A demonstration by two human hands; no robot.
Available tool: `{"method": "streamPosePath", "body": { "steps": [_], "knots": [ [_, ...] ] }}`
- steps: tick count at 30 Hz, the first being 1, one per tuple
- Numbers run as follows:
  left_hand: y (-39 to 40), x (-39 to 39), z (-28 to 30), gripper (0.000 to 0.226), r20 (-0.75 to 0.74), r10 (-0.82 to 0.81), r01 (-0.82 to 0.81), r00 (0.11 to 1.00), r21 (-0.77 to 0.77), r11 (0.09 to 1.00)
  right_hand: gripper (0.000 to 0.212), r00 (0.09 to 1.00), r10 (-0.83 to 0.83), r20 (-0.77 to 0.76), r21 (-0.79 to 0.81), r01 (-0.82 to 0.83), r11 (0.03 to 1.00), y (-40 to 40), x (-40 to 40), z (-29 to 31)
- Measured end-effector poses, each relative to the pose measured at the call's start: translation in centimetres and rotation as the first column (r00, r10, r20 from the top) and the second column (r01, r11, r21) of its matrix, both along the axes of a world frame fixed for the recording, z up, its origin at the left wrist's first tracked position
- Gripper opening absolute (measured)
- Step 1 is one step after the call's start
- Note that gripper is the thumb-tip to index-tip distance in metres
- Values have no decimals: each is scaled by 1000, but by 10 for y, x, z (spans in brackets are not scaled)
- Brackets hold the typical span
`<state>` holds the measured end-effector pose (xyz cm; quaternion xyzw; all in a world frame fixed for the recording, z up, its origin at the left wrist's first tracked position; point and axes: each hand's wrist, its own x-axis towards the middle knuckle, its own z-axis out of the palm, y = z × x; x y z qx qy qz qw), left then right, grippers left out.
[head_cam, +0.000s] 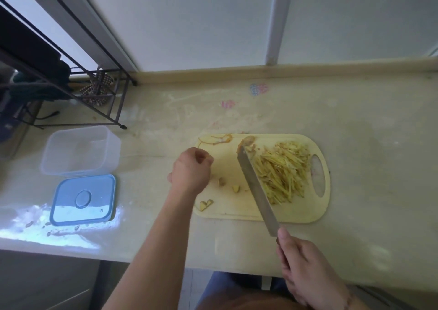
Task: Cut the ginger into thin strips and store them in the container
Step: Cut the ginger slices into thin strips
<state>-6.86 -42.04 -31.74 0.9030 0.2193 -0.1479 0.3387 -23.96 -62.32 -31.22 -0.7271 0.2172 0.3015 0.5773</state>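
Yellow ginger strips [283, 172] are heaped on the right half of the cutting board [227, 212], long axis mostly running near-to-far, slightly fanned. The knife [257, 190] is laid along the pile's left edge, tip far, handle near, and is gripped at the handle by the right hand [302, 264], forefinger stretched along the spine. This hand is judged nearer to the pile. The left hand [190, 170] is held over the board's left edge, fingers curled in; whether anything is pinched cannot be told, since the fingertips are hidden. The open container [80, 149] is seen well to the left on the surface [367, 143], its blue lid [83, 200] just in front. A few offcuts [235, 188] are scattered on the board. The knife handle is hidden by the hand.
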Motion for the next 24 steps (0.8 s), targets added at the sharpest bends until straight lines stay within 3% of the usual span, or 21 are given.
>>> {"method": "streamPosePath", "body": {
  "steps": [6,11,14,17,20,24],
  "knots": [
    [36,-4,26,6,119,255,-207,960,-315,926,60,988,97,117,-173,-76,982,23,0,-10],
    [40,-14,24,6,115,325,-260,939,-381,887,53,975,172,140,-236,-135,962,52,9,-8],
    [35,-20,19,5,106,338,-273,935,-392,879,59,980,149,134,-155,-128,980,61,11,-10],
    [9,-26,8,5,87,260,-204,962,-404,892,63,995,33,98,-92,-24,995,49,12,-4],
    [-32,-34,-7,11,43,61,-41,997,-368,929,59,998,-64,22,-3,64,998,26,11,3],
    [-65,-45,-29,5,54,-147,153,988,-130,980,59,999,-47,-24,14,48,999,6,8,1]
  ]
}}
